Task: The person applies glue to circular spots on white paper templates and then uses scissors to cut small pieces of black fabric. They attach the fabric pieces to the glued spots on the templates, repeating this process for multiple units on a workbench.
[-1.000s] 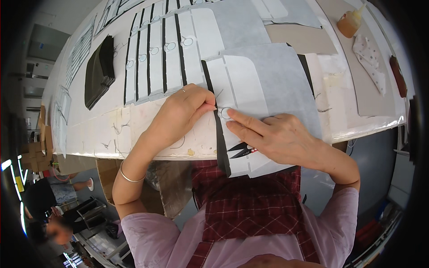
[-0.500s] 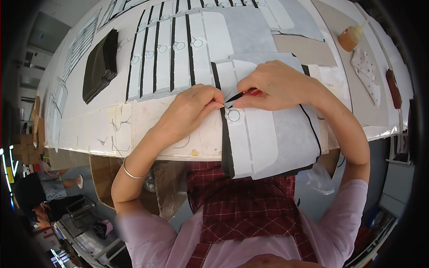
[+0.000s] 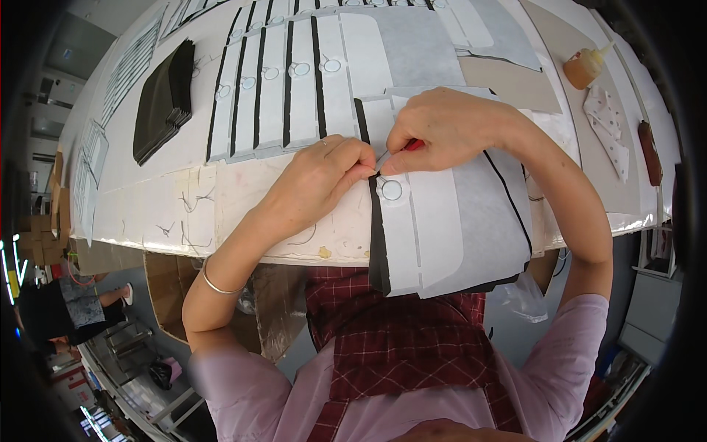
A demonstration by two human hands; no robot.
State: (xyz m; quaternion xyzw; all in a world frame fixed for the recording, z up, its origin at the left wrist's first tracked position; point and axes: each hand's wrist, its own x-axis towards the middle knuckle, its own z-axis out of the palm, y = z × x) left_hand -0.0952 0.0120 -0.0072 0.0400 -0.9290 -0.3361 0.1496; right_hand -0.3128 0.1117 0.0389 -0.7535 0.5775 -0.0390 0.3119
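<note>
At the surface's (image 3: 243,214) six o'clock edge, the left hand (image 3: 324,177) pinched the thin, floppy white panel (image 3: 434,236) flat while the right hand (image 3: 442,129) gripped a red-handled tool (image 3: 401,149), probably best held near its ring.

The picture is bright and even, with light from above. The white surface (image 3: 147,199) shines softly, with no hard glare. Shadows under the hands are small and soft. The middle is sharp. Straight lines bend near the rim. A black ring darkens the edges, thickest at 3 and 9 o'clock.
</note>
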